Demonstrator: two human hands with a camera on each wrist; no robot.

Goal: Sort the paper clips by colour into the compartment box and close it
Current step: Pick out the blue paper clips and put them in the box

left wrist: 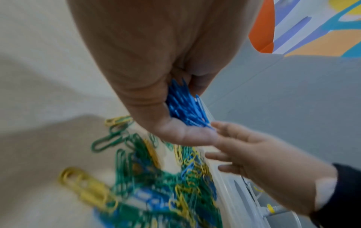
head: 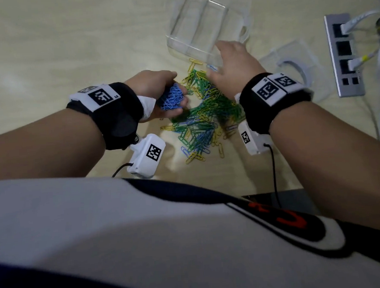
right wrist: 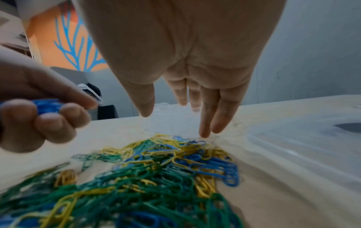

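Note:
A mixed pile of green, yellow and blue paper clips [head: 205,114] lies on the pale table between my hands. My left hand [head: 159,94] is curled round a bunch of blue clips [head: 171,98], which also shows in the left wrist view as blue clips [left wrist: 185,106] in the palm. My right hand [head: 231,63] hangs over the far side of the pile with straight fingers [right wrist: 207,117] and holds nothing. Just beyond it stands the clear compartment box [head: 201,25], open. Its clear lid [head: 295,70] lies to the right.
A grey socket strip [head: 343,54] with white plugs and cables sits at the table's right edge. Loose yellow clips [head: 194,158] lie near the front of the pile. My white shirt [head: 101,238] fills the near foreground.

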